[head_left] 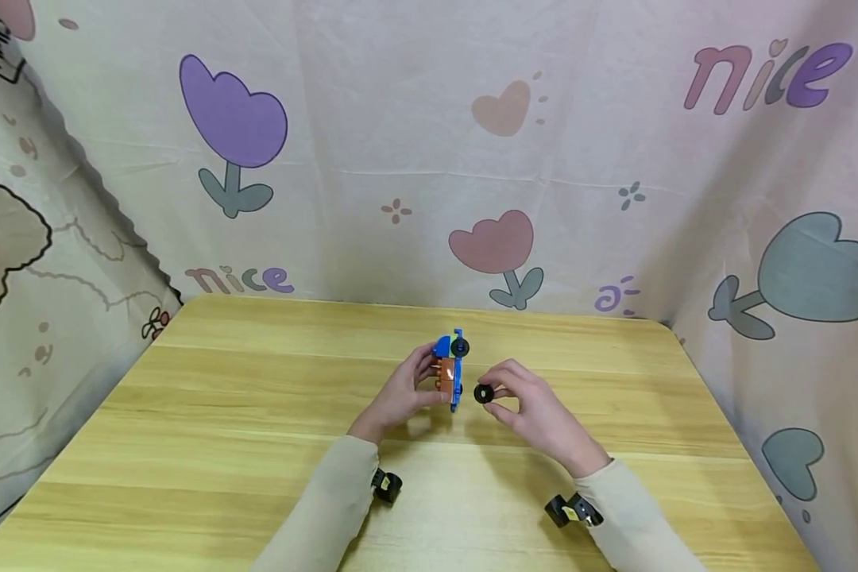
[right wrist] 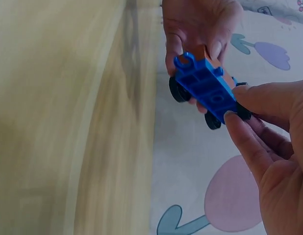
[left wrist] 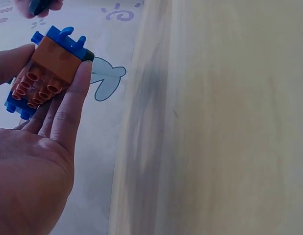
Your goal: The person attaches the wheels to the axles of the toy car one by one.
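A toy car (head_left: 446, 375) made of building blocks is held up over the table by my left hand (head_left: 399, 395), thumb on one side and fingers on the other. An orange block (left wrist: 56, 63) with round studs sits on its blue base (right wrist: 210, 93). Black wheels show on the base, one at its far end (head_left: 460, 348). My right hand (head_left: 539, 409) pinches a loose black wheel (head_left: 483, 393) between thumb and fingertips, a small gap to the right of the car. In the right wrist view that wheel (right wrist: 243, 110) overlaps the base's near end, partly behind my fingers.
A light wooden table (head_left: 222, 421) lies under both hands. Behind it hangs a printed cloth (head_left: 372, 103) with flowers and hearts, meeting the table's back edge. Small black devices (head_left: 387, 486) are worn at both wrists.
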Motion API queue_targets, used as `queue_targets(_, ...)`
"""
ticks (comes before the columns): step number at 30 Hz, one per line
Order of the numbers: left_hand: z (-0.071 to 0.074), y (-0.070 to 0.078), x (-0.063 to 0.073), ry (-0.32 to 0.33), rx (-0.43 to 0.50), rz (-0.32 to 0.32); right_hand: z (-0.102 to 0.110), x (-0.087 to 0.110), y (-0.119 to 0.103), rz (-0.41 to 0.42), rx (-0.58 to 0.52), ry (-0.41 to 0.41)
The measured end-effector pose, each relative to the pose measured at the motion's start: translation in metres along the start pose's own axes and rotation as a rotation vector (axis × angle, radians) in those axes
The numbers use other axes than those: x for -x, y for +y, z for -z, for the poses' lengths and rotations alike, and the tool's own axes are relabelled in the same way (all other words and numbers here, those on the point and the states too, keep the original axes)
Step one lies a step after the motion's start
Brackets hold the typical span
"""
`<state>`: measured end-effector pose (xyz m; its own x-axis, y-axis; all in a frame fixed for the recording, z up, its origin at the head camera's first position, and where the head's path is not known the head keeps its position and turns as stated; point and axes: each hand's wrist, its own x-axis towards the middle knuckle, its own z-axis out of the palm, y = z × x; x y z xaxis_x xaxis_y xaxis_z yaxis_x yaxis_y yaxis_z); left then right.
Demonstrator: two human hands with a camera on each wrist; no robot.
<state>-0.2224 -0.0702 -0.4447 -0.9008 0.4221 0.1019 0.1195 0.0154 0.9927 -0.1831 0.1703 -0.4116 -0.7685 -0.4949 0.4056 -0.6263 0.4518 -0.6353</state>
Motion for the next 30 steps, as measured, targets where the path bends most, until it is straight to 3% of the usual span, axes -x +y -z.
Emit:
queue_targets(9, 0.0, -0.001, -0.001, -0.014, -0.002, -0.008, -0.012, -0.005, -0.006, 0.025, -0.027, 0.009)
queue_targets(16, -0.003, -0.004, 0.0, -0.017, -0.002, -0.013, -0.019, -0.005, -0.008, -0.011, -0.012, -0.019)
queue_targets(25, -0.005, -0.005, 0.0, -0.028, 0.011, -0.024, -0.022, -0.008, -0.009, -0.016, 0.074, 0.005)
queue_targets(30, -0.006, -0.004, -0.001, -0.025, 0.0, -0.025, -0.022, -0.009, -0.008, -0.052, 0.059, 0.001)
